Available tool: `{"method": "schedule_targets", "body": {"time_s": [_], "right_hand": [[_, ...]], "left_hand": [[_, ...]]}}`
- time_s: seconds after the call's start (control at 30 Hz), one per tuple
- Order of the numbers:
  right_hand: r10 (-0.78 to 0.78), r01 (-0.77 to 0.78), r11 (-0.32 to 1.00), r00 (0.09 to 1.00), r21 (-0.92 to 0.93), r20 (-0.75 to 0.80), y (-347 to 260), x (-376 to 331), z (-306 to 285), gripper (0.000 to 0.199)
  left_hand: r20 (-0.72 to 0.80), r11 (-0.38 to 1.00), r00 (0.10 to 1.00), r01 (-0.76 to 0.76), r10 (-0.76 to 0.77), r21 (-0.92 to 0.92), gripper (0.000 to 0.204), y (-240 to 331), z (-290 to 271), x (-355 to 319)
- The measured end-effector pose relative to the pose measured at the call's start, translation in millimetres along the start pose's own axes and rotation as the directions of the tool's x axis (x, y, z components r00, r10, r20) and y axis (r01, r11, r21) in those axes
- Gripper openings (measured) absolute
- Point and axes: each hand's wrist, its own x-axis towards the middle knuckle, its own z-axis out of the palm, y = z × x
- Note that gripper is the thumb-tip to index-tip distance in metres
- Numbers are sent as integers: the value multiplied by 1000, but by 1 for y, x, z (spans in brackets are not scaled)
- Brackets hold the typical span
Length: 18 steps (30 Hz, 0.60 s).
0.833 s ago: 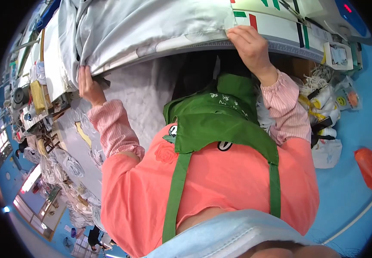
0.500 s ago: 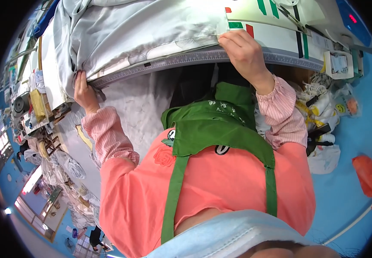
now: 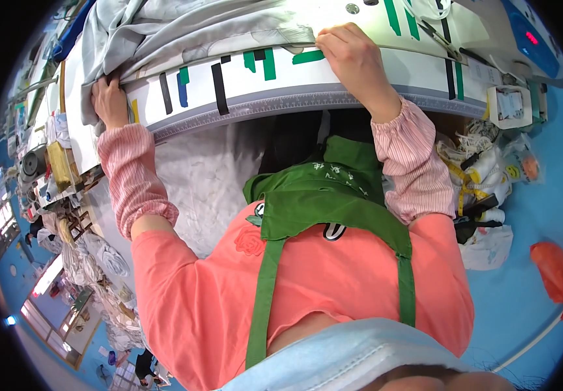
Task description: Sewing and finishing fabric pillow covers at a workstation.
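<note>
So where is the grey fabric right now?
In the head view the grey fabric lies bunched on the white table, upper left, its near edge held between the left hand and the right hand.

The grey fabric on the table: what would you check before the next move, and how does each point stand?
1. Left hand on the grey fabric at the table's left end: ok, fingers curl over its edge.
2. Right hand on the fabric's near edge: ok, it presses down there.
3. Fabric flat between the hands: not ok, it lies in folds and bunches.
4. Fabric edge lined up with the coloured tape marks on the white table: cannot tell.
5. Firmness of either grip: cannot tell.
6. Scissors clear of the fabric: ok, they lie to the right of it.
</note>
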Motion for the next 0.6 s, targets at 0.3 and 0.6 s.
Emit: {"method": "schedule_targets", "body": {"time_s": [0.3,0.6], "right_hand": [[-22,24,999,998,45,-52,-4,-17,-23,13],[328,-421,818,901,-392,-283,143,14,-63,16]], "left_hand": [[295,819,943,292,-158,-495,56,-67,23,-22],[315,608,891,454,-327,-651,43,-7,-21,-17]]}}
